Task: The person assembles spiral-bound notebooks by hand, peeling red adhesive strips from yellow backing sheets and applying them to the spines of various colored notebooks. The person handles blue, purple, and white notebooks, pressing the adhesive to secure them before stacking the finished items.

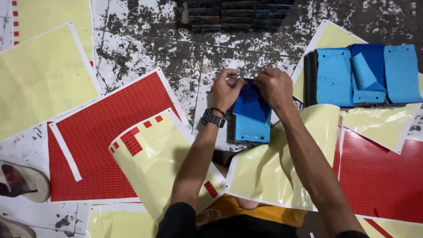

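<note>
My left hand [225,90] and right hand [274,87] pinch top edge of blue fabric swatch stack [251,117]; fingers closed on it; stack lies just below both hands on floor [145,44].

Red sticker sheets [101,145], yellow backing sheets [39,75] (peeled), sandal [22,180] — worn floor [145,39]

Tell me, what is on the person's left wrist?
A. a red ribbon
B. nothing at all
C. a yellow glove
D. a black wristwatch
D: a black wristwatch wraps the wrist just below the left hand, which works with the right hand at the top of a stack of blue fabric swatches.
</note>
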